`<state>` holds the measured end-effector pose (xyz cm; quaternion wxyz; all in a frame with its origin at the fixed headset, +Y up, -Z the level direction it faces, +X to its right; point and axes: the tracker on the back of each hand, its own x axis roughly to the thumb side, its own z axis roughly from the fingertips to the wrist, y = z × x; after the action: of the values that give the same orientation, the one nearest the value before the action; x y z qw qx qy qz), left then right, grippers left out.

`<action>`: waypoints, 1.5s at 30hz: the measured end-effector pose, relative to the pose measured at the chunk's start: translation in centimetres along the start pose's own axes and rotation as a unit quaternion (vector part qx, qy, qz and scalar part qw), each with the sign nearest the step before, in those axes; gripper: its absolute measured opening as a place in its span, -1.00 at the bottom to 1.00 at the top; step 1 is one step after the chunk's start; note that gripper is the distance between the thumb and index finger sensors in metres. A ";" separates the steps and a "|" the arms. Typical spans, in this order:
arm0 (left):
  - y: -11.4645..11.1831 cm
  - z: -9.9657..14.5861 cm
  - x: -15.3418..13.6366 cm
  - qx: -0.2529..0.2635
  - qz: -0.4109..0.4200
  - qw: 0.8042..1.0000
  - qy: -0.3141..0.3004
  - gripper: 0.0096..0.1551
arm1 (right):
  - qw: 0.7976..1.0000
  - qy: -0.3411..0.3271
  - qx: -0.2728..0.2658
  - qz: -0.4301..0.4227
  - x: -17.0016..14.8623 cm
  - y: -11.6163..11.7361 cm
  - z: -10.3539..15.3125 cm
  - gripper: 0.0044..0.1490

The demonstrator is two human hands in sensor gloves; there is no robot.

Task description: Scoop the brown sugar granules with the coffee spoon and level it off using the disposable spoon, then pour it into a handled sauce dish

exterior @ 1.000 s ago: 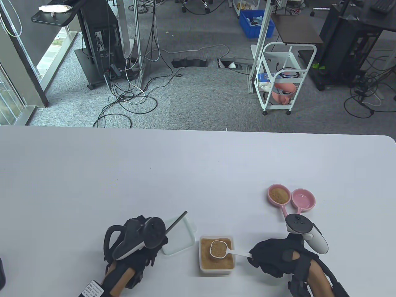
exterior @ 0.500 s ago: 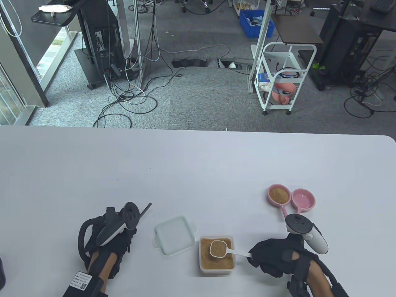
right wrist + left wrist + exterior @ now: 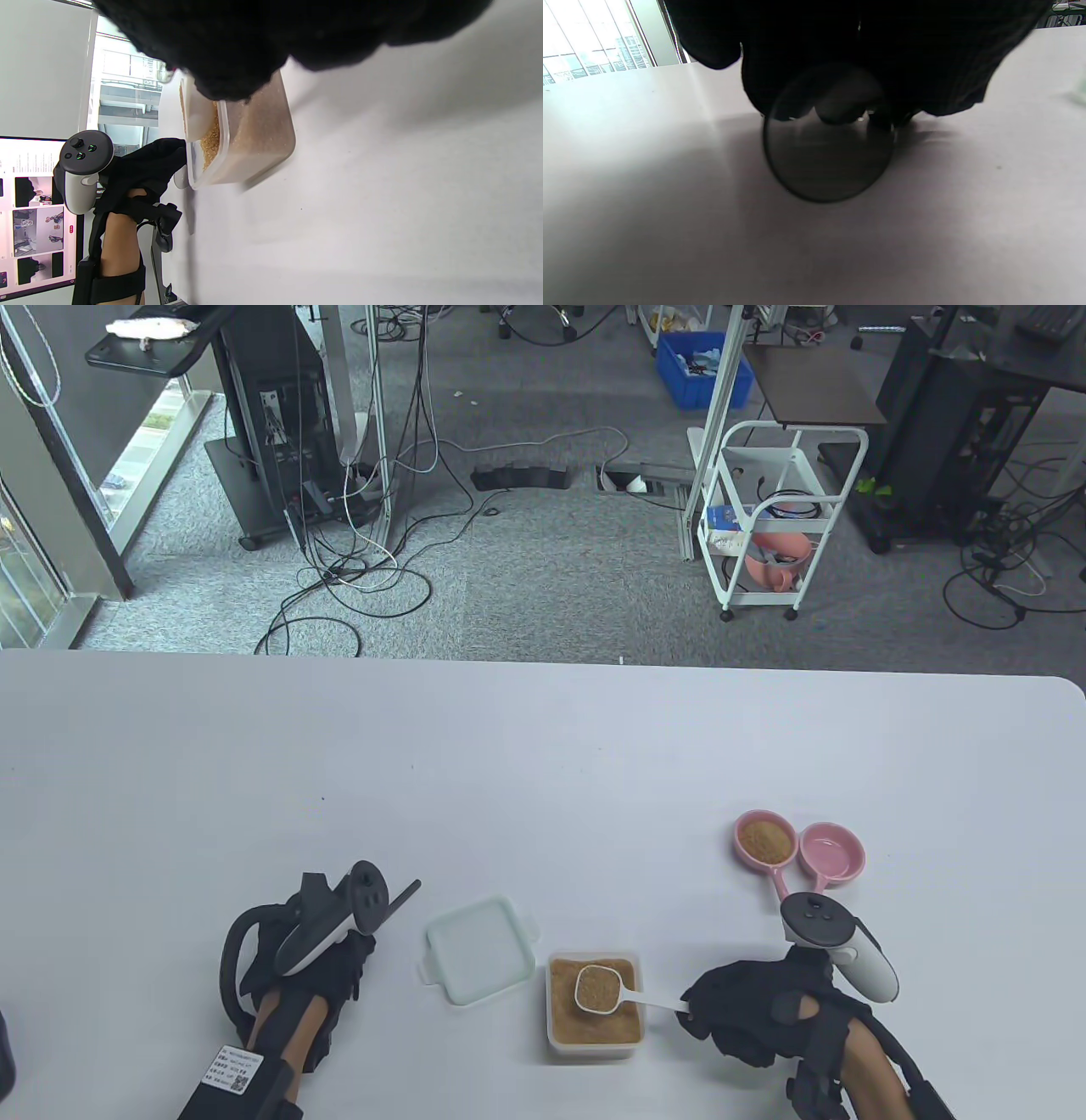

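hands barely moved: left hand (image 3: 327, 976) grips disposable spoon (image 3: 402, 897), right hand (image 3: 747, 1010) pinches full coffee spoon (image 3: 599, 987).

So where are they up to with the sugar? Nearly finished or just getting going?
Midway. Done: the coffee spoon is filled with brown sugar and held by the right hand over the sugar container. In hand: the left hand grips the dark disposable spoon off to the side, away from the coffee spoon. Left: pouring into a handled sauce dish; one pink dish looks empty, its neighbour already holds sugar.
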<state>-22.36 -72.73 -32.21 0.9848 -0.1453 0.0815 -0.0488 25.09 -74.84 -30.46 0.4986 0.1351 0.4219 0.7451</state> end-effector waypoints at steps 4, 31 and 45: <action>-0.1 -0.1 -0.2 -0.001 0.005 1.000 0.006 -0.56 | 1.000 0.002 0.000 0.002 0.0 0.0 0.0 -0.46; 0.8 0.6 -0.2 0.025 -0.003 1.000 0.007 -0.39 | 1.000 -0.003 -0.001 -0.001 0.1 0.0 0.0 -0.46; 2.3 3.7 3.0 0.102 0.123 0.976 -0.150 0.23 | 1.000 -0.008 -0.003 -0.007 0.1 -0.2 0.3 -0.46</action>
<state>-18.60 -69.86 -29.88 0.9939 -0.0384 -0.0553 0.0874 25.35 -74.61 -30.49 0.5071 0.1368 0.4167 0.7420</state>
